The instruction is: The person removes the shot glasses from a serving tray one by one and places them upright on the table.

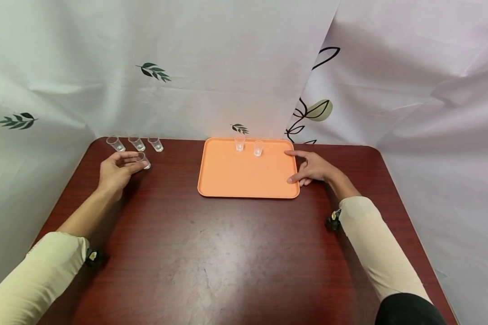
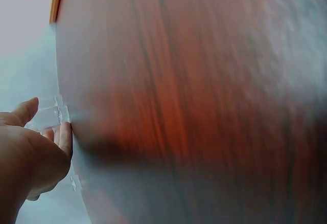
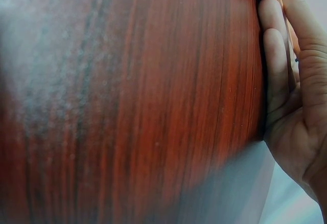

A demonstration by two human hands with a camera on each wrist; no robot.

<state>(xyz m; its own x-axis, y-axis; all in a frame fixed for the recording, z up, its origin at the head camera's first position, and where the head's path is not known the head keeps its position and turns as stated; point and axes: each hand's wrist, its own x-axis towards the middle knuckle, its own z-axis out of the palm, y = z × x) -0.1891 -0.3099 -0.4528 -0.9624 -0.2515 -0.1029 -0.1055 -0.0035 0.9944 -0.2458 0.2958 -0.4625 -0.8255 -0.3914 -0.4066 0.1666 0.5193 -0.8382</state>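
Observation:
My left hand [image 1: 115, 172] pinches a small clear plastic cup [image 1: 145, 162] between thumb and fingers, at the table's far left. In the left wrist view that cup [image 2: 48, 115] shows partly behind the fingers. Just beyond the hand stand three similar cups: a left one [image 1: 115, 144], a middle one [image 1: 137, 144] and a right one [image 1: 156, 144]. An orange tray [image 1: 244, 187] lies at the far middle, bearing two clear cups [image 1: 239, 144] near its back edge. My right hand [image 1: 315, 168] grips the tray's right edge, thumb on top and some fingers beneath.
The dark red-brown wooden table [image 1: 211, 253] has rounded far corners. White cloth [image 1: 227, 67] with leaf prints hangs behind it and along both sides. A small black device [image 1: 333, 221] is strapped at the right wrist, another [image 1: 94, 256] at the left.

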